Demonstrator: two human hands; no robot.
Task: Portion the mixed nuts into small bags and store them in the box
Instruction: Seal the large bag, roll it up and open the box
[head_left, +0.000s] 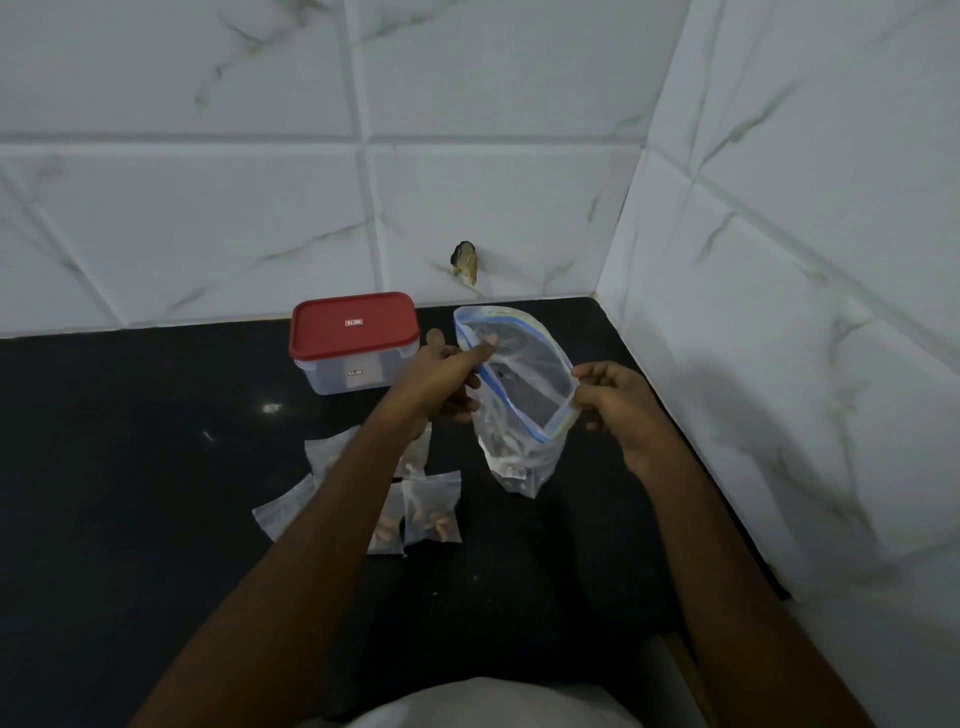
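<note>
Gloom softens most detail. The mixed nuts (506, 460) are only a pale clump low in the large zip bag (524, 384), and the labels on the box (358, 371) cannot be read. The left forearm crosses the small bags (432, 506) lying near on the black surface (130, 441), hiding parts of several; brownish nuts show in two of them. A small dark thing (464, 262) on the tiled wall (208, 208) is too blurred to name.

Both arms reach forward from the bottom edge. The left hand (444, 376) pinches the bag's left rim and the right hand (615, 402) grips its right rim with curled fingers, so the mouth is spread wide. Whether the bag's bottom touches the surface is unclear. The box sits far left of the bag, its red lid (353, 325) on.
</note>
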